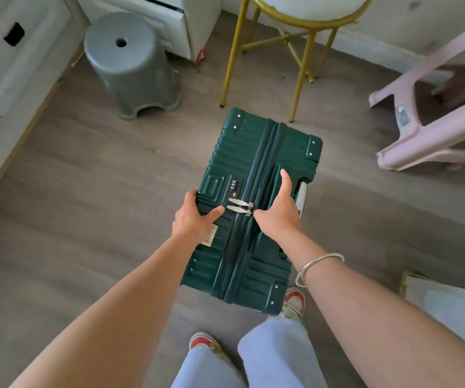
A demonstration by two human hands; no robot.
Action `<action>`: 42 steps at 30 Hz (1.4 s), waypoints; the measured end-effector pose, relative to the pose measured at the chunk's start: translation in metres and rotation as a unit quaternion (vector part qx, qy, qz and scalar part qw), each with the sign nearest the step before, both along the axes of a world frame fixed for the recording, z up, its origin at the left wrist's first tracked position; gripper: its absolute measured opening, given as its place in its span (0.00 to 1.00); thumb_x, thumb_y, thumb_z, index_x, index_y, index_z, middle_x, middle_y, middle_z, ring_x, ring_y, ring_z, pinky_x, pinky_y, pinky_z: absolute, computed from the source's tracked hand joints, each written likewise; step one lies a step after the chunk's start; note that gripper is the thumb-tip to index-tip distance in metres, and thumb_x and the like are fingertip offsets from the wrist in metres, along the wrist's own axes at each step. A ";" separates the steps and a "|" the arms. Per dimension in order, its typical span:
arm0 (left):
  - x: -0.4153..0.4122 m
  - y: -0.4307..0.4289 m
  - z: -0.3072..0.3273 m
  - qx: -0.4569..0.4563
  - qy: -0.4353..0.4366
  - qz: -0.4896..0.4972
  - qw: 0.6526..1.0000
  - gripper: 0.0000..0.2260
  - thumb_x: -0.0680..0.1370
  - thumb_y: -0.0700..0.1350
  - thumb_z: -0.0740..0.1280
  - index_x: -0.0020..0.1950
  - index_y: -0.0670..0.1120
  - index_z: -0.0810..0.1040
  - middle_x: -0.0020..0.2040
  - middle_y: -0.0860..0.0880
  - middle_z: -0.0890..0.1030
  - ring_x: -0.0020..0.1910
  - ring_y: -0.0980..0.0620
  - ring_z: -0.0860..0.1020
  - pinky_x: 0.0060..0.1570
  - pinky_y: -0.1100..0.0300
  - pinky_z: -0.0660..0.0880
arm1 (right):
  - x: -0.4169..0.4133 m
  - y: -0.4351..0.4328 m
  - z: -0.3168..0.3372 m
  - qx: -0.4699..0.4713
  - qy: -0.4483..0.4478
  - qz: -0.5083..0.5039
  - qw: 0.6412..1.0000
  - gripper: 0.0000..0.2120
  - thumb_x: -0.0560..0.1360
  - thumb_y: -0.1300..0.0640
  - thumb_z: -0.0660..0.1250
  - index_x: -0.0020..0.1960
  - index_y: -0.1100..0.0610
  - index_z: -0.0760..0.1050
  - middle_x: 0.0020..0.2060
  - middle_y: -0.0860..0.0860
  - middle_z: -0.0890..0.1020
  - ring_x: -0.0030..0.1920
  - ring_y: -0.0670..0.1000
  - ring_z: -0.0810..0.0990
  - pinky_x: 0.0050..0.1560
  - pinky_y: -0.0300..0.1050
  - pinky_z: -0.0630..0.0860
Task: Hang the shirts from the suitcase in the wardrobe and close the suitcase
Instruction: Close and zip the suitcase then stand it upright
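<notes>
A dark green hard-shell suitcase (pixel 253 152) stands on its side on the wooden floor, its two halves together and the zip seam facing up. Two silver zip pulls (pixel 239 207) lie side by side on the seam, next to a combination lock (pixel 234 185). My left hand (pixel 195 217) grips the left shell, fingers curled over its edge and thumb on top near the pulls. My right hand (pixel 280 211) holds the right shell with the index finger straight, thumb beside the pulls and the other fingers over the far edge by the pale handle (pixel 302 196). No shirts are in view.
A grey plastic stool (pixel 132 65) stands beyond the suitcase to the left. A gold-legged stool (pixel 290 46) stands just behind it and a pink plastic chair (pixel 433 107) at right. White furniture (pixel 7 65) runs along the left. My feet (pixel 294 301) are close to the suitcase's near end.
</notes>
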State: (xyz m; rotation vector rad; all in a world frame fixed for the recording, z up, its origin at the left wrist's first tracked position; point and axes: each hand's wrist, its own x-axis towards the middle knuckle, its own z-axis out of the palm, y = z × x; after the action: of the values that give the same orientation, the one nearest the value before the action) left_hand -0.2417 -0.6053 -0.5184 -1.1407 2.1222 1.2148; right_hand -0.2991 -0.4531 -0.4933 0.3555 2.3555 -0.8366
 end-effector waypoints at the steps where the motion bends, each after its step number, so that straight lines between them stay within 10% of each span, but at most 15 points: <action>1: -0.009 0.015 -0.001 0.010 0.004 -0.012 1.000 0.31 0.74 0.57 0.69 0.73 0.53 0.61 0.65 0.48 0.76 0.61 0.44 0.75 0.58 0.50 0.73 | -0.005 0.017 0.000 0.002 -0.008 -0.018 1.000 0.49 0.71 0.67 0.65 0.75 0.37 0.38 0.57 0.54 0.74 0.31 0.51 0.74 0.27 0.44 0.69; 15: -0.127 0.172 -0.009 0.020 0.002 -0.290 0.957 0.40 0.67 0.50 0.76 0.75 0.57 0.60 0.68 0.52 0.73 0.65 0.46 0.73 0.67 0.45 0.68 | -0.054 0.219 0.001 -0.001 -0.018 -0.240 0.971 0.47 0.74 0.63 0.65 0.77 0.42 0.35 0.55 0.54 0.77 0.31 0.50 0.71 0.31 0.44 0.72; 18: -0.136 0.190 -0.010 -0.053 -0.057 -0.277 0.958 0.41 0.68 0.57 0.75 0.76 0.55 0.59 0.72 0.47 0.67 0.68 0.43 0.69 0.66 0.43 0.68 | -0.068 0.259 0.003 -0.010 -0.010 -0.291 0.957 0.47 0.75 0.63 0.67 0.78 0.44 0.37 0.61 0.56 0.75 0.34 0.49 0.73 0.32 0.42 0.73; 24: -0.155 0.248 -0.005 0.113 -0.094 -0.170 0.974 0.28 0.75 0.48 0.71 0.72 0.52 0.62 0.63 0.43 0.74 0.53 0.43 0.79 0.48 0.50 0.80 | -0.096 0.335 0.014 -0.023 -0.001 -0.357 0.934 0.42 0.76 0.59 0.67 0.79 0.49 0.43 0.75 0.53 0.62 0.65 0.56 0.73 0.50 0.43 0.67; 29: -0.203 0.319 -0.008 0.120 -0.066 -0.140 0.981 0.23 0.76 0.45 0.71 0.67 0.48 0.66 0.60 0.44 0.76 0.47 0.40 0.83 0.47 0.47 0.82 | -0.106 0.372 0.018 -0.013 -0.029 -0.332 0.943 0.42 0.74 0.54 0.70 0.79 0.48 0.49 0.74 0.58 0.57 0.58 0.57 0.75 0.46 0.43 0.72; 33: -0.220 0.356 -0.013 0.105 -0.079 -0.152 0.980 0.23 0.75 0.45 0.71 0.67 0.50 0.66 0.62 0.42 0.76 0.43 0.40 0.84 0.42 0.48 0.83 | -0.097 0.388 0.006 0.049 -0.077 -0.242 0.966 0.49 0.69 0.43 0.73 0.79 0.47 0.45 0.76 0.61 0.36 0.77 0.65 0.48 0.73 0.56 0.57; 39: -0.248 0.402 -0.020 0.129 -0.071 -0.186 0.972 0.22 0.76 0.44 0.71 0.65 0.52 0.65 0.63 0.40 0.75 0.42 0.38 0.84 0.45 0.45 0.82 | -0.093 0.429 -0.004 0.075 -0.030 -0.240 0.967 0.49 0.71 0.52 0.75 0.79 0.48 0.45 0.75 0.59 0.30 0.77 0.62 0.45 0.71 0.51 0.63; 42: -0.265 0.440 -0.020 0.151 -0.070 -0.200 0.966 0.20 0.75 0.45 0.71 0.60 0.52 0.64 0.64 0.42 0.73 0.44 0.37 0.83 0.46 0.44 0.81 | -0.100 0.465 -0.002 0.100 -0.009 -0.236 0.967 0.44 0.74 0.52 0.71 0.79 0.50 0.45 0.75 0.60 0.30 0.74 0.61 0.62 0.63 0.46 0.71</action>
State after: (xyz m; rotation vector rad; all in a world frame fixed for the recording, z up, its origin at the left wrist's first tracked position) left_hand -0.5068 -0.1653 -0.5386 -0.6076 1.8628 1.1725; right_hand -0.3987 0.0114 -0.4957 1.0346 2.3761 -0.7967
